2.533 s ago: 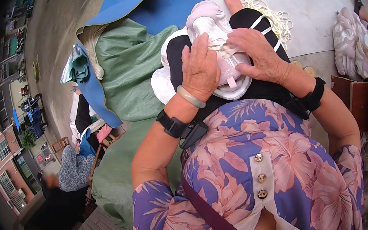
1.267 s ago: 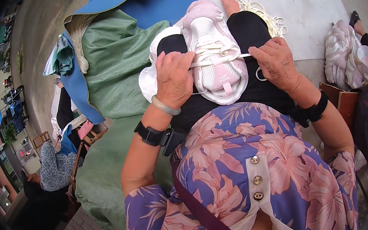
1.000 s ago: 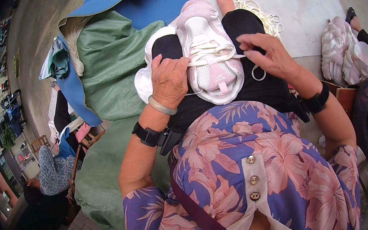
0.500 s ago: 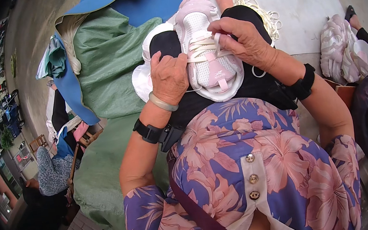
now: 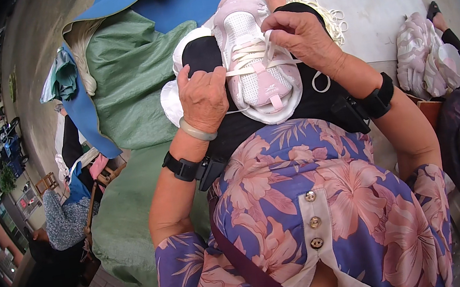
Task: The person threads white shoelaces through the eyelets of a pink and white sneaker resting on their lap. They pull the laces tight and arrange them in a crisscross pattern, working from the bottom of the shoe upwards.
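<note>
r hand (image 5: pixel 310 44), palm down, wrist bent in, pinches a flat cream-white shoelace (image 5: pixel 268 47) btwn thumb & index. l hand (image 5: pixel 205 97), knuckles up, fingers curled, closed on the same lace's left stretch; thumb hidden. pale pink & white mesh sneaker (image 5: pixel 240 25) lies lengthwise btwn legs in black trousers (image 5: pixel 204 56), toe away, tongue nearest the torso. elbows bent, forearms angled in; smooth pale bangle (image 5: pixel 196 130) on l wrist. beyond r knee: tangled pile of cream laces (image 5: pixel 336 19).

Between the left hand (image 5: pixel 204 99) and right hand (image 5: pixel 304 39), I see a pale-pink and white shoe (image 5: pixel 264 84) with cream laces (image 5: pixel 247 54); green sheeting (image 5: pixel 132 81) left of them; below both, a violet-blue blouse (image 5: pixel 278 224) with pink flowers.
</note>
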The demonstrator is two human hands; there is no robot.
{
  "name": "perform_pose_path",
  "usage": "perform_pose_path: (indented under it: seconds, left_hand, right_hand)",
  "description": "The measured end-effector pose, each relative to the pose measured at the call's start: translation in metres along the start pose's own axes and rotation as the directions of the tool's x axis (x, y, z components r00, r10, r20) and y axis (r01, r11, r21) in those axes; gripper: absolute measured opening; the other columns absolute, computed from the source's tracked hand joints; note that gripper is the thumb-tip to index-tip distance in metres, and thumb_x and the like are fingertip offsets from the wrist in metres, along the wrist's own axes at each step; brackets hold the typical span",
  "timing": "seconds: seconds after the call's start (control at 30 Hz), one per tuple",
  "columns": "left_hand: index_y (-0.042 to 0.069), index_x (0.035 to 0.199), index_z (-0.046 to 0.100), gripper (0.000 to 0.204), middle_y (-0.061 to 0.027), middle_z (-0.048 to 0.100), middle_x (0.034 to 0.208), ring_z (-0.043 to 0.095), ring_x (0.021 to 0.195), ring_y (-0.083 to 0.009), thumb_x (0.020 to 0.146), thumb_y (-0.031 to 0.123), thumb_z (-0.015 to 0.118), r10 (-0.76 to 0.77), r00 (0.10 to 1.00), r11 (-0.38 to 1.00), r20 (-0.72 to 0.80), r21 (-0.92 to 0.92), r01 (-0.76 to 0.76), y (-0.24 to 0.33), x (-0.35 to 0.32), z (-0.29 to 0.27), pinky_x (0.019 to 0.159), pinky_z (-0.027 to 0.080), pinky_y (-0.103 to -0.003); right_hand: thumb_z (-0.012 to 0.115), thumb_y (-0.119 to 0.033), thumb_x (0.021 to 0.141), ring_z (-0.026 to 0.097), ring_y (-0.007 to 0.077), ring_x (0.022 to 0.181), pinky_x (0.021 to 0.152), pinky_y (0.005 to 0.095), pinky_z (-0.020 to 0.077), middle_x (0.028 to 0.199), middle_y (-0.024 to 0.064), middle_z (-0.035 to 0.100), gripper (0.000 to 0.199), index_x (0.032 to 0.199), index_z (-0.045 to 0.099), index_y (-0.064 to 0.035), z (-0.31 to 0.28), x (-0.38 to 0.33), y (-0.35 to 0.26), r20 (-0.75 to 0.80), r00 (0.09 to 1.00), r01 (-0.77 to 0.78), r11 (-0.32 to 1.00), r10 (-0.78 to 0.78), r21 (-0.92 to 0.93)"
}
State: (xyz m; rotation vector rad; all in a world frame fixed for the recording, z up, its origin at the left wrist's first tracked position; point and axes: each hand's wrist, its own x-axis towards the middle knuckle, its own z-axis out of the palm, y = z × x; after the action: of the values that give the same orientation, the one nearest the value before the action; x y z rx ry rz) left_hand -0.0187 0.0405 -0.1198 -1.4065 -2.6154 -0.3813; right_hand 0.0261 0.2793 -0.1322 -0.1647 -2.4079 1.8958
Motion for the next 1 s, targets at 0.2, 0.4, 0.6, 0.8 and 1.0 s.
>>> perform_pose_path:
  seconds: [0.2,0.4,0.6,0.8,1.0]
  left_hand:
    - [0.008,0.092,0.059,0.020,-0.0030,0.052,0.062,0.055,0.065,-0.0212,0.073,0.001,0.058,0.004,1.000,1.000,0.006,0.017,-0.004,0.000,-0.001,-0.005,0.082,0.042,-0.044]
    - [0.007,0.091,0.060,0.021,-0.0026,0.054,0.062,0.054,0.063,-0.0212,0.071,0.000,0.058,0.001,1.000,1.000,0.001,0.011,-0.001,0.000,-0.001,-0.005,0.080,0.042,-0.043]
    - [0.007,0.091,0.059,0.021,-0.0018,0.052,0.060,0.053,0.062,-0.0209,0.071,0.001,0.058,0.016,1.000,0.999,-0.003,0.043,-0.016,-0.003,-0.004,-0.008,0.079,0.042,-0.043]
    - [0.007,0.093,0.060,0.023,-0.0031,0.051,0.061,0.055,0.063,-0.0216,0.071,-0.001,0.060,-0.003,1.000,0.997,0.020,0.081,0.001,-0.007,-0.014,-0.018,0.080,0.043,-0.043]
    - [0.006,0.094,0.060,0.025,-0.0044,0.051,0.062,0.055,0.064,-0.0220,0.070,-0.001,0.060,-0.017,1.000,0.995,0.012,0.101,0.016,-0.004,-0.017,-0.029,0.080,0.043,-0.041]
  right_hand:
    - [0.059,-0.008,0.080,0.052,0.0082,0.065,0.063,0.0211,0.0439,0.071,0.0006,0.056,0.014,0.090,0.064,0.0005,-0.004,0.003,-0.015,0.134,0.971,-0.217,0.963,0.196,0.161]
    - [0.058,-0.009,0.081,0.056,0.0104,0.063,0.062,0.0242,0.0457,0.070,0.0024,0.058,0.015,0.093,0.064,-0.0007,0.001,0.005,-0.009,0.084,0.990,-0.112,0.993,0.109,0.025]
    - [0.055,-0.006,0.078,0.059,0.0248,0.064,0.063,0.0306,0.0476,0.070,0.0122,0.060,0.014,0.089,0.062,-0.0019,0.003,-0.005,-0.004,-0.035,0.970,0.210,0.900,-0.241,-0.383]
    - [0.059,-0.012,0.075,0.062,0.0276,0.070,0.065,0.0370,0.0481,0.074,0.0104,0.063,0.015,0.089,0.062,-0.0087,-0.006,-0.018,-0.007,0.065,0.946,0.283,0.710,-0.318,-0.645]
    - [0.063,-0.014,0.072,0.060,0.0255,0.065,0.060,0.0359,0.0455,0.070,0.0079,0.061,0.015,0.086,0.060,-0.0115,0.000,-0.021,-0.006,-0.012,0.931,0.273,0.718,-0.365,-0.640]
